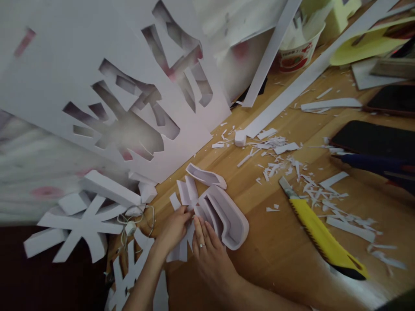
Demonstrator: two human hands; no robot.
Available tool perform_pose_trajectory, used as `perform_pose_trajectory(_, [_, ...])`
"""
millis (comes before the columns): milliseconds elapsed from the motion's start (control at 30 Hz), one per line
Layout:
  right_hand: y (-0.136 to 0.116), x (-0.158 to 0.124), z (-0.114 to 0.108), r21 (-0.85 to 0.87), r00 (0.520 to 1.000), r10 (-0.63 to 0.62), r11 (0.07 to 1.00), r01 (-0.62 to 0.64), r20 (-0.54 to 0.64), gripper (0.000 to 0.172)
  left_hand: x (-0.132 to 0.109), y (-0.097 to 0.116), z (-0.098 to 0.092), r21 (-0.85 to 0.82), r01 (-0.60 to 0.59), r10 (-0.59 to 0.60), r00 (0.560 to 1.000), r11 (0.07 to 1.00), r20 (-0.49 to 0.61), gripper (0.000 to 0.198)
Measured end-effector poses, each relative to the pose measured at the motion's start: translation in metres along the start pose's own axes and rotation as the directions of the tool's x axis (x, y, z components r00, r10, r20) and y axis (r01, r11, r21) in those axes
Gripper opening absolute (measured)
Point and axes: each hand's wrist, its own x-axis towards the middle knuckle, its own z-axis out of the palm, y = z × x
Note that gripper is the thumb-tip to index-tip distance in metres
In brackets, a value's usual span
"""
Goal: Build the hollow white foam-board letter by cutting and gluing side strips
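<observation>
A hollow white paper character shape (pixel 238 222) with raised, rounded walls lies on the wooden table. My left hand (pixel 175 229) is at its left side, fingers bent and closed on a white wall strip of it. My right hand (pixel 212 255), with a ring on one finger, lays its straight fingers along the shape's near wall, close to my left fingertips; its thumb is hidden. Above the hands, a narrow curved compartment (pixel 207 177) and a folded white piece (pixel 187 190) belong to or adjoin the same shape. I cannot tell exactly where they join.
A yellow utility knife (pixel 324 233) lies at the right among white scraps (pixel 308 185). Beyond are a dark phone (pixel 366 136), a blue-handled tool (pixel 372 163) and a paper tub (pixel 300 47). A white board with cut-out characters (pixel 191 142) leans behind; finished-looking white shapes (pixel 84 222) and a cable (pixel 152 216) are left.
</observation>
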Motion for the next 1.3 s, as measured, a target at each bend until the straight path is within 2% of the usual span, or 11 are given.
perform_pose_trajectory(233, [0.003,0.002,0.0,-0.026,0.999,-0.004,1.0,0.003,-0.053,0.04,-0.017,0.002,0.005,-0.047,0.037,-0.039,0.999,0.998,-0.029,0.047])
perform_pose_trajectory(300, [0.005,0.002,0.001,-0.023,0.999,-0.025,0.999,0.024,-0.038,0.038,-0.032,0.0,0.001,-0.152,0.039,-0.06,0.988,0.988,-0.142,0.039])
perform_pose_trajectory(367, [0.006,0.002,0.001,-0.018,0.998,-0.049,0.999,0.049,-0.037,0.036,-0.048,0.002,-0.005,-0.343,0.014,-0.133,0.936,0.939,-0.326,0.03])
perform_pose_trajectory(433, [0.008,0.001,0.0,-0.03,0.997,-0.056,0.998,0.054,-0.053,0.033,-0.062,0.007,-0.009,-0.606,-0.073,-0.279,0.839,0.792,-0.467,0.029])
perform_pose_trajectory(533, [0.01,0.0,0.001,-0.036,0.997,-0.059,0.998,0.057,-0.059,0.033,-0.077,0.022,-0.012,-0.892,-0.3,-0.507,0.74,0.338,-0.441,0.03])
perform_pose_trajectory(633, [0.012,0.001,0.001,0.033,0.995,-0.075,0.996,0.077,-0.068,0.034,-0.082,0.035,-0.014,-0.903,-0.43,-0.561,0.748,-0.002,-0.355,0.029])
perform_pose_trajectory(767, [0.02,0.006,-0.019,0.24,0.993,-0.053,0.968,0.078,-0.109,0.03,-0.086,0.045,-0.014,-0.863,-0.477,-0.48,0.804,-0.166,-0.352,0.025])
perform_pose_trajectory(933, [0.033,0.026,-0.083,0.669,0.984,0.165,0.74,-0.077,-0.069,0.019,-0.101,0.067,-0.01,-0.837,-0.485,-0.347,0.853,-0.253,-0.389,0.031])
perform_pose_trajectory(1067, [0.035,0.038,-0.117,0.827,0.99,0.14,0.558,-0.076,-0.004,0.012,-0.112,0.092,0.008,-0.865,-0.459,-0.261,0.877,-0.203,-0.404,0.036])
perform_pose_trajectory(1200, [0.037,0.026,-0.122,0.827,0.994,0.088,0.563,0.004,-0.065,0.02,-0.114,0.112,0.041,-0.895,-0.422,-0.198,0.899,-0.142,-0.392,0.046])
perform_pose_trajectory(1300, [0.051,0.011,-0.125,0.84,0.979,0.194,0.54,-0.049,-0.068,0.025,-0.118,0.12,0.057,-0.899,-0.413,-0.115,0.909,-0.147,-0.4,0.054])
